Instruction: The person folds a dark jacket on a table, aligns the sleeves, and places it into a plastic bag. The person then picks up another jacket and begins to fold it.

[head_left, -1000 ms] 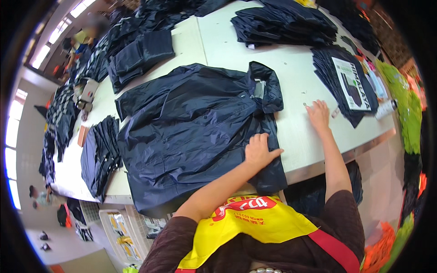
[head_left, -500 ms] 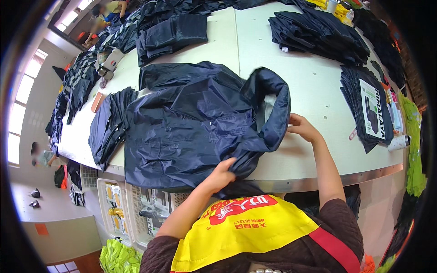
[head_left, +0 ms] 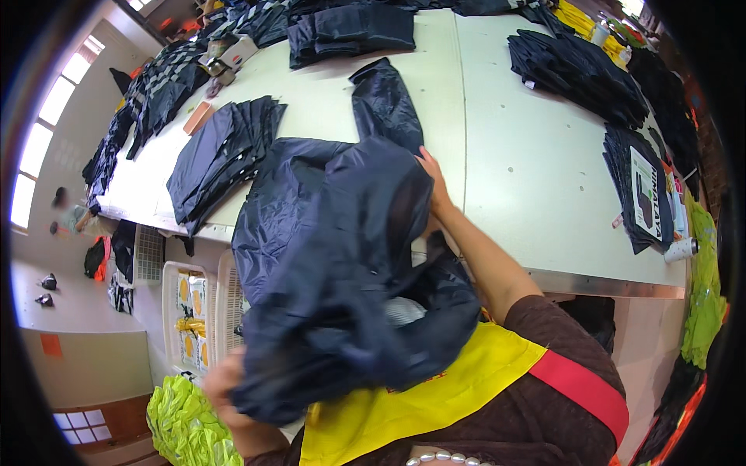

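Nearest to me, the person's yellow apron (head_left: 497, 357) touches the loose end of a dark navy jacket (head_left: 334, 256), which hangs partly over the near edge of the white table (head_left: 536, 202). At its near left corner is the left hand (head_left: 229, 380), blurred; whether its fingers grip the cloth, I cannot tell. As I judge, this piece is only halfway handled: it is neither flat nor neatly folded. The cloth looks thin and slightly shiny, bunched in the middle, with a pale patch (head_left: 406, 312) inside. Farther, the right hand (head_left: 437, 182) has fingers stretched along the side edge; if they pinch it, I cannot say. One sleeve (head_left: 385, 101) points away. Left of it, a fanned dark pile (head_left: 221, 159), and beyond, a folded stack (head_left: 353, 35), look already put in order.
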`<state>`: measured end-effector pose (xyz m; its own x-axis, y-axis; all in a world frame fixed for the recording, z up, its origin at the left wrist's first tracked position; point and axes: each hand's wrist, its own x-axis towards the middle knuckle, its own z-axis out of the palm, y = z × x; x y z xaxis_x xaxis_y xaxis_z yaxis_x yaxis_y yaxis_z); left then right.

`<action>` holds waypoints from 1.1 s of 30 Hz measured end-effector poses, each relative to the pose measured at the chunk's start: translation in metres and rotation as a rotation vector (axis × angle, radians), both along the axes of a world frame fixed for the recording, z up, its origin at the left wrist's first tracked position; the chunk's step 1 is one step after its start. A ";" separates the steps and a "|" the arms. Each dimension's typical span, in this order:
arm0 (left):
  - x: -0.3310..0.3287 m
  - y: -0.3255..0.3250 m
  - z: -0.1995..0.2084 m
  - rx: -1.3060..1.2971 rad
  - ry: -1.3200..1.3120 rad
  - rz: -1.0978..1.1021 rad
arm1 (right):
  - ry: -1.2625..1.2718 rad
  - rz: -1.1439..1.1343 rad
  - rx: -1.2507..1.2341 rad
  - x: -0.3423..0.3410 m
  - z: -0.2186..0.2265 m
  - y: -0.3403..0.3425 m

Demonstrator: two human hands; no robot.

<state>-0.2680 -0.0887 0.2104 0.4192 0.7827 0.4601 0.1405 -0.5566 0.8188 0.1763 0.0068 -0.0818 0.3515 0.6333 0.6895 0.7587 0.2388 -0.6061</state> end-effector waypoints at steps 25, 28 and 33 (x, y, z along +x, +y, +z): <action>0.362 0.302 0.217 0.759 0.037 0.103 | 1.832 0.678 -0.616 0.012 0.177 -0.263; 0.487 0.282 0.161 0.713 0.001 -0.126 | 1.959 0.353 -0.511 0.050 0.120 -0.276; 0.553 0.207 -0.049 0.634 -0.065 -0.509 | 0.871 -0.321 -0.793 0.125 0.034 -0.310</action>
